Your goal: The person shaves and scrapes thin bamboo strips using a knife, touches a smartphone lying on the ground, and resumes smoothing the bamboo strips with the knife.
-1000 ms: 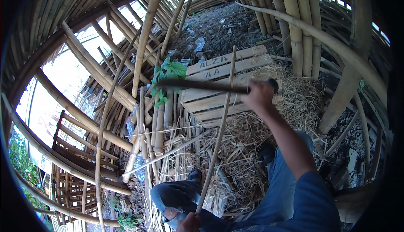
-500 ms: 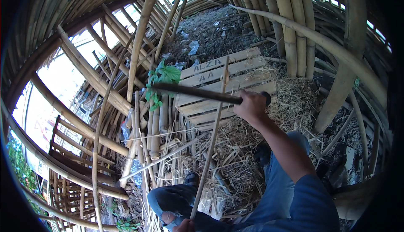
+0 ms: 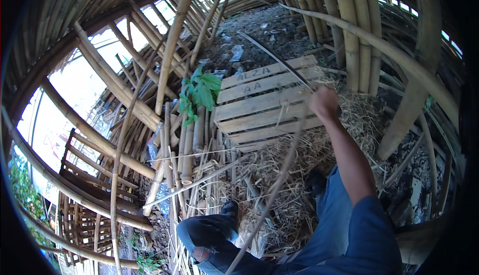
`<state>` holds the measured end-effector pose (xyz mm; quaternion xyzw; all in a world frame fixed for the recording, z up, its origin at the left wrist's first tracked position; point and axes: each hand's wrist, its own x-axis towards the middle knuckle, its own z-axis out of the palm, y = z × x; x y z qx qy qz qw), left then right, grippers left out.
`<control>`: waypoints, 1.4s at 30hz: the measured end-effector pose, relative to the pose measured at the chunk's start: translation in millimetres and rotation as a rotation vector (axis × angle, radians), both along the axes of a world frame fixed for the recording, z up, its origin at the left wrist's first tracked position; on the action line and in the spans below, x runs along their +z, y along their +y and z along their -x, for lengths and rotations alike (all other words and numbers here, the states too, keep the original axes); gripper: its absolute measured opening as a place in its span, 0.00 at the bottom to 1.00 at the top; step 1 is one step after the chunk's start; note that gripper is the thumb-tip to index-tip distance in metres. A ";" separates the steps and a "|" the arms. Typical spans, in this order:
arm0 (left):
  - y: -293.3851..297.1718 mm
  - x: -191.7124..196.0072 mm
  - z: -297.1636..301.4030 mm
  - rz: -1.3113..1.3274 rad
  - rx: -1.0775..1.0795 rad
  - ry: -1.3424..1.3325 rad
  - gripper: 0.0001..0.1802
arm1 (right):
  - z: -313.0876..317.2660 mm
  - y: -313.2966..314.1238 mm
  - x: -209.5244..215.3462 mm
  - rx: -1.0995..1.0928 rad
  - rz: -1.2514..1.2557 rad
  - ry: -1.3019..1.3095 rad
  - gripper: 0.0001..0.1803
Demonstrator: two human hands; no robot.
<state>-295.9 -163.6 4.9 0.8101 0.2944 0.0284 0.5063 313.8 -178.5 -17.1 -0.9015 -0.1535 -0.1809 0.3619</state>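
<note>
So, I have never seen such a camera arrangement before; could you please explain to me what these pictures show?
There is no machine here, only a person's bare hands. The camera is worn on the head and looks down; its fisheye lens bends straight edges. The right hand grips a long, thin, dark blade. The left hand is out of view. A long, slender, pale-brown strip, blurred, rises from the lower edge toward the right hand. On the dark earth ground, a pale wooden slatted crate sits beside dry, straw-coloured shavings; left of it is a green, leafy plant.
</note>
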 end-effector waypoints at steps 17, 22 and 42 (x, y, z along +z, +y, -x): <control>55.3 -20.2 -48.1 -0.535 -0.048 0.208 0.10 | 78.7 1.5 19.8 0.145 -0.383 -0.034 0.09; 65.8 -26.9 -65.9 -0.664 -0.054 0.008 0.09 | 97.4 10.5 24.5 0.209 -0.322 -0.069 0.09; 150.9 21.8 -286.1 0.574 0.236 -0.252 0.19 | 141.6 68.8 32.9 0.686 -0.364 0.301 0.23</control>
